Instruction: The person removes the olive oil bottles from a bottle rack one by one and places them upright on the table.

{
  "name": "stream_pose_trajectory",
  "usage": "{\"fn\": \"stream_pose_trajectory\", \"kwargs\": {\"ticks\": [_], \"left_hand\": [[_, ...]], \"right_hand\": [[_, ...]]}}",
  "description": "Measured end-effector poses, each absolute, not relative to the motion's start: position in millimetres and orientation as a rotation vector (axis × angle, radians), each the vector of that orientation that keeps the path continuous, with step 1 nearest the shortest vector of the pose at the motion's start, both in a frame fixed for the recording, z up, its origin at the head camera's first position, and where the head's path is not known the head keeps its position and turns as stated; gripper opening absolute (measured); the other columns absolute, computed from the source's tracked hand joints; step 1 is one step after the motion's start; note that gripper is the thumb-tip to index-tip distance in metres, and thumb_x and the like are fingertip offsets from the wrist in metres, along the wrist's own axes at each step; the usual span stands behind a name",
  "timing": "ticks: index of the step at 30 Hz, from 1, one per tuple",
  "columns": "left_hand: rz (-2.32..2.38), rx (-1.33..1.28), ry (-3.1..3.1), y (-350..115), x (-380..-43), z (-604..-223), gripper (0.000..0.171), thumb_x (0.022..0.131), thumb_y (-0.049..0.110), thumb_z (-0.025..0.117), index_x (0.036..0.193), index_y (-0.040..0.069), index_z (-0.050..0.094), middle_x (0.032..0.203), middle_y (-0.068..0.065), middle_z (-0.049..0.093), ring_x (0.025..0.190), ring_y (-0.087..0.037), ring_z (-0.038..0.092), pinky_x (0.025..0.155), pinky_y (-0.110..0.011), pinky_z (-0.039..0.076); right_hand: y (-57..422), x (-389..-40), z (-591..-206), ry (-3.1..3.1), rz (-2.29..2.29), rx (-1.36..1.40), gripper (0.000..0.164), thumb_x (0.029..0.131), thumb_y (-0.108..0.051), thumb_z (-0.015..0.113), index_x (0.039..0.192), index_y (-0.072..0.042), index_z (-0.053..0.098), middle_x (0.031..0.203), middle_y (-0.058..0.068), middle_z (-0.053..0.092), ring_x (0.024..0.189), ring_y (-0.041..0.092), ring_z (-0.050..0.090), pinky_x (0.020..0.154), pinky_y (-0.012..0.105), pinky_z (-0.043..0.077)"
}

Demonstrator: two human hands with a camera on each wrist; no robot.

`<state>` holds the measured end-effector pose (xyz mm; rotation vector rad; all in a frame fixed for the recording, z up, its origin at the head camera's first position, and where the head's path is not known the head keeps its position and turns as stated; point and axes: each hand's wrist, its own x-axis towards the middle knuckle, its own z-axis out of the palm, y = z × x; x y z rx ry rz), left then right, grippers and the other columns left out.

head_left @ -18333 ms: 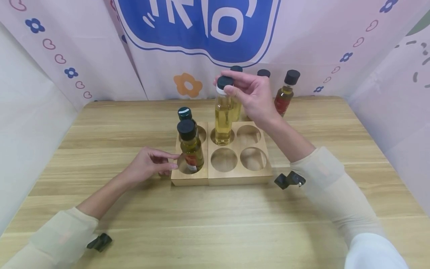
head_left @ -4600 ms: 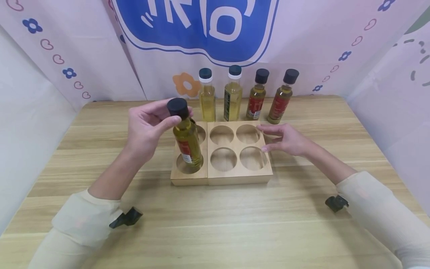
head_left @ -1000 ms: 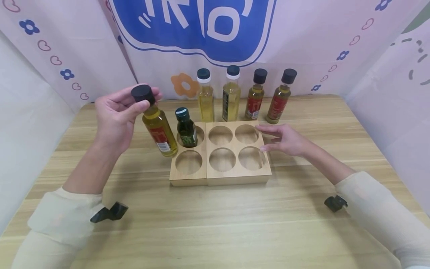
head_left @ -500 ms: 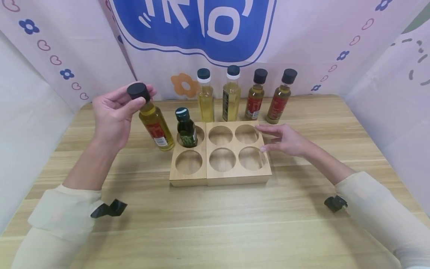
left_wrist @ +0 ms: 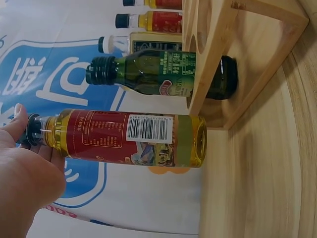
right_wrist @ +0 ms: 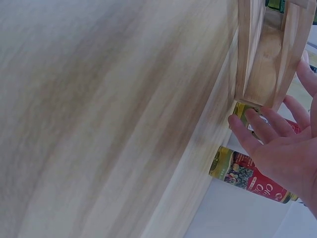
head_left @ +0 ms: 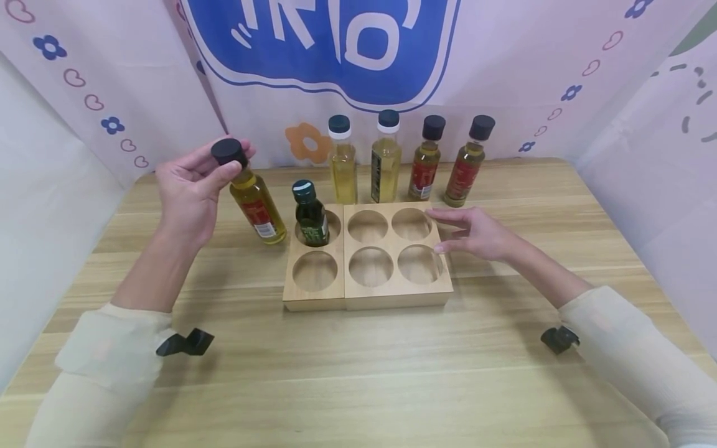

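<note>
My left hand [head_left: 190, 193] holds a red-labelled oil bottle [head_left: 257, 211] by its black cap, left of the wooden bottle rack [head_left: 342, 297]. In the left wrist view this bottle [left_wrist: 124, 136] hangs slightly tilted, its base close to the table, thumb and fingers around the cap. A dark green oil bottle [head_left: 312, 221] stands in the rack's back left hole; the other holes are bare. At the rack's right edge, my right hand [head_left: 482, 233] touches the wood with its fingertips. Its fingers look loosely extended in the right wrist view.
Behind the rack stand two pale yellow oil bottles [head_left: 343, 168] with green caps. To their right are two red-labelled oil bottles [head_left: 466, 171] with black caps. A printed cloth [head_left: 504, 62] hangs along the back edge of the wooden table [head_left: 358, 373].
A pale oil bottle went from the rack to the back row. My left hand lifted the red-labelled bottle from the front left hole and carried it left. Lately the right hand stays put.
</note>
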<state>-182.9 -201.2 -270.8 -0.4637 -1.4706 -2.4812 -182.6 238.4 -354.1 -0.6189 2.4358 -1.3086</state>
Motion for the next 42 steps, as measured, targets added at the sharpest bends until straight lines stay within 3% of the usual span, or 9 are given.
{"fn": "stream_pose_trajectory", "kwargs": {"ticks": [42], "left_hand": [[-2.453, -0.22, -1.549, -186.0, -228.2, -283.7, 0.039, 0.078, -0.012, 0.085, 0.115, -0.004, 0.075, 0.105, -0.013, 0.078, 0.1, -0.021, 0.077, 0.101, -0.028, 0.054]], "right_hand": [[239.5, -182.5, -356.2, 2.381, -1.373, -0.607, 0.074, 0.089, 0.0, 0.079, 0.152, 0.007, 0.043, 0.16, 0.022, 0.039, 0.147, 0.041, 0.039, 0.114, 0.049, 0.042]]}}
